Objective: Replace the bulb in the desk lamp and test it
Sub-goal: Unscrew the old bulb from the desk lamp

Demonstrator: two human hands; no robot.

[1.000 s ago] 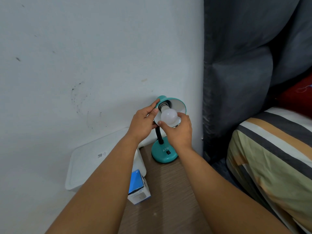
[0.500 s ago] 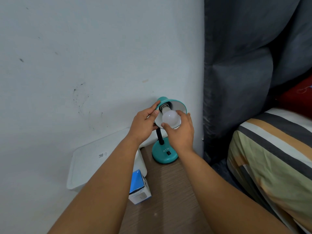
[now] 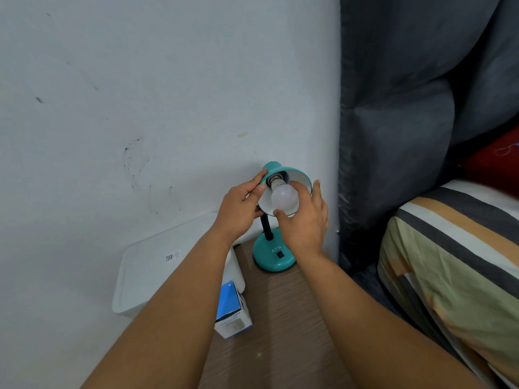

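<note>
Right hand (image 3: 304, 220) curls around the bulb (image 3: 284, 200), fingers spread. Left hand (image 3: 238, 207) grips the shade (image 3: 300, 178). A box (image 3: 233, 313) lies nearby.

White bulb (image 3: 284, 198) sits in the teal desk lamp's (image 3: 273, 255) tilted shade.

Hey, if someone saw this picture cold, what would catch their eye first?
Probably the teal lamp against the wall at the table's far end, with a white bulb in its shade. The right hand holds the bulb while the left hand steadies the shade. A blue box lies nearer.
</note>
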